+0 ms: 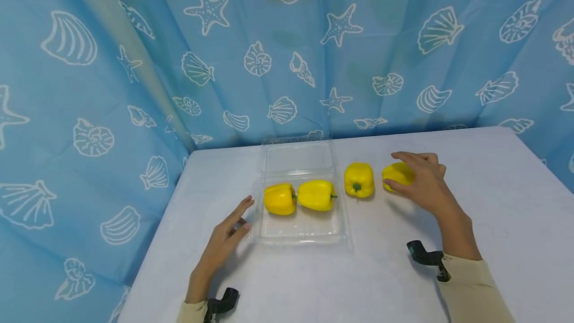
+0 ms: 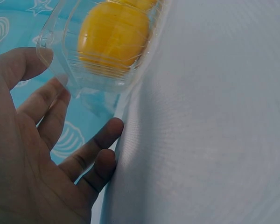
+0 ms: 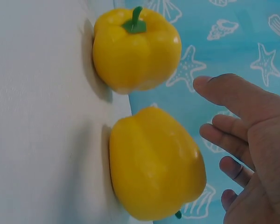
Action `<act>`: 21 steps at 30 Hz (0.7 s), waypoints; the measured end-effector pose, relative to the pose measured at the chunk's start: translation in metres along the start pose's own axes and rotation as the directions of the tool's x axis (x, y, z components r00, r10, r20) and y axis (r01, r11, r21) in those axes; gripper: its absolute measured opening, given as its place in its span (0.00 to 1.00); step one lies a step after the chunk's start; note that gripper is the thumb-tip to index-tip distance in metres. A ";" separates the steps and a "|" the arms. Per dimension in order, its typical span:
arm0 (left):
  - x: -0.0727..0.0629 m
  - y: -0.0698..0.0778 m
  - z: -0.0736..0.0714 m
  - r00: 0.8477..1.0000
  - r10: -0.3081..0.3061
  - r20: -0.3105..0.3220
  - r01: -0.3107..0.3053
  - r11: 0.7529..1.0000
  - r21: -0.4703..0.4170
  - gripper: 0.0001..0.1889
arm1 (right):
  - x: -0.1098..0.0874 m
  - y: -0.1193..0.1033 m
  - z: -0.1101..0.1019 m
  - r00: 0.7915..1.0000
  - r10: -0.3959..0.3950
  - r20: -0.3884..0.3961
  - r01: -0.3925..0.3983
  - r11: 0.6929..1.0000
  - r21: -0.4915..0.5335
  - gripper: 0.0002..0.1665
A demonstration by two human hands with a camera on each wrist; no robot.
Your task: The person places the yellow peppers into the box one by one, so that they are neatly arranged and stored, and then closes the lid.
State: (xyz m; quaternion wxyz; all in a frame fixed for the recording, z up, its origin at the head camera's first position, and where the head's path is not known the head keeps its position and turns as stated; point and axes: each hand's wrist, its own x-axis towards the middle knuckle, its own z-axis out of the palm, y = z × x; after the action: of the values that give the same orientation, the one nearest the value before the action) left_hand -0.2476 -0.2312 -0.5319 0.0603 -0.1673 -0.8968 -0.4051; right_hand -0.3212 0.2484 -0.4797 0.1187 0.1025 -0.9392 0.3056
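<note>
Two yellow bell peppers, one on the left [image 1: 280,199] and one on the right [image 1: 316,195], lie on their sides in a clear plastic clamshell box [image 1: 298,239] with its lid laid back. My left hand [image 1: 226,238] is at the box's left side; in the left wrist view its fingertips are right at the clear rim, fingers loosely spread. Over a third pepper [image 3: 156,163], lying on the table, my right hand [image 1: 423,181] reaches with thumb and fingers parted. The right wrist view shows a gap between them and the pepper. A fourth pepper [image 1: 358,179] sits between it and the box.
A white cloth covers the table [image 1: 314,283]. Behind it and along the left hangs a blue curtain [image 1: 251,93] with white shells and starfish. The box lid [image 1: 297,157] lies flat toward the table's back edge.
</note>
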 end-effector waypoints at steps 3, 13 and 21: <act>0.000 0.000 0.000 1.000 0.000 0.000 0.000 1.000 0.006 0.28 | -0.001 0.004 -0.001 1.000 0.019 0.005 -0.020 1.000 0.004 0.41; 0.000 0.001 0.001 1.000 -0.004 -0.008 0.005 1.000 0.029 0.28 | -0.003 0.012 -0.003 0.996 0.081 0.026 -0.081 0.997 0.001 0.45; 0.001 0.003 0.000 1.000 0.010 -0.011 -0.010 0.999 0.030 0.28 | -0.004 0.018 -0.005 0.983 0.174 0.059 -0.175 0.985 0.010 0.49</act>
State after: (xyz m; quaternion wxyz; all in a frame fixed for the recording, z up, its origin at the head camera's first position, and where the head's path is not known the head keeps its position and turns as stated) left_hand -0.2474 -0.2288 -0.5294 0.0698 -0.1685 -0.9016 -0.3922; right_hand -0.3210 0.2665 -0.4871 0.0633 0.0296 -0.9453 0.3187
